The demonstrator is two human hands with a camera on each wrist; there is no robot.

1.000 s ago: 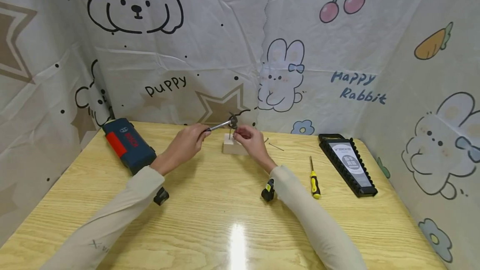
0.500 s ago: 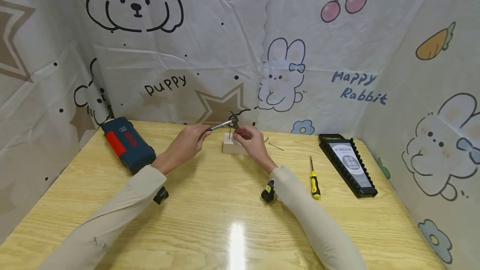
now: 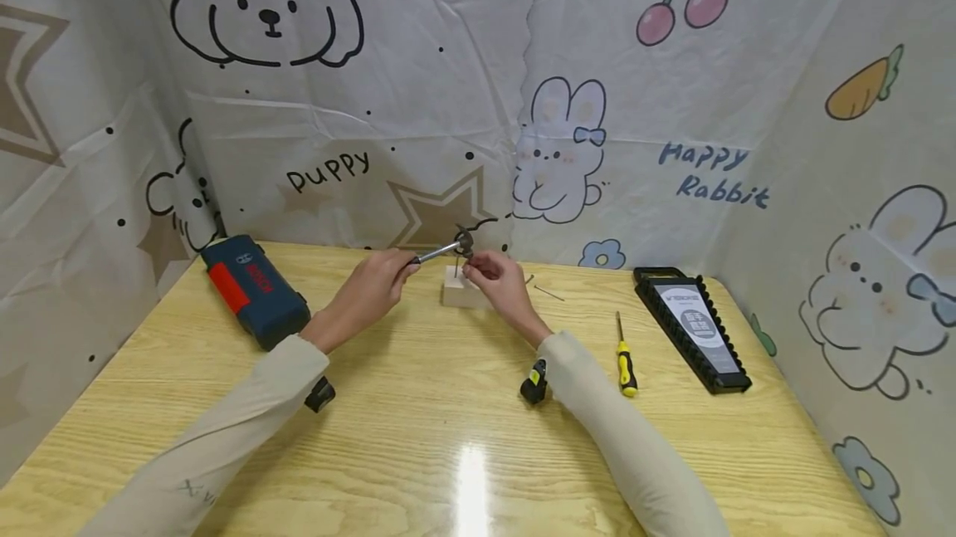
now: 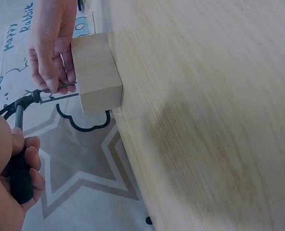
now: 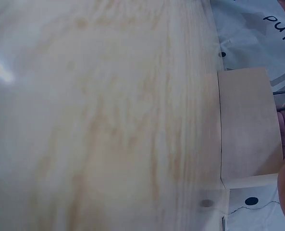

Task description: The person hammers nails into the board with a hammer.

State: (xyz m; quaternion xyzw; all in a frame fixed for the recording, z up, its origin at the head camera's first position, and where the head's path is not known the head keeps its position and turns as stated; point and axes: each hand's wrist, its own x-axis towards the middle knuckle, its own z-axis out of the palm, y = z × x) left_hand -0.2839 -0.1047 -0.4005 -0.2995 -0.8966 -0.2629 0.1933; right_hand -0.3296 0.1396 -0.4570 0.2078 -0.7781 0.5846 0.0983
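Both forearms extend forward over the wooden table [image 3: 448, 437] and converge on the small wooden block [image 3: 461, 291], which stands near the table's far edge, close to the printed backdrop. The left hand [image 3: 371, 288] is raised slightly above the table to the left of the block, with its wrist angled toward the block; the right hand [image 3: 499, 280] sits at the block's right side with its fingers over the top face. Compared with the frames taken half a second and one second earlier, neither hand, hammer nor block shows any visible displacement; only the camera viewpoint shifts slightly. The left hand's fingers [image 4: 30, 163] are curled fully round the dark grip of the small hammer [image 3: 446, 247], whose metal shaft runs up and to the right so that the head is poised just above the block. The right hand's thumb and fingertips [image 4: 53, 79] are closed in a pinch on a thin nail [image 4: 65, 86] that stands on the block's top face; a second thin nail [image 4: 60, 97] stands beside it, directly under the hammer head. A blue tool case [image 3: 256, 290] lies at the table's left, a yellow-handled screwdriver [image 3: 624, 356] and a black bit holder [image 3: 691, 328] at the right.
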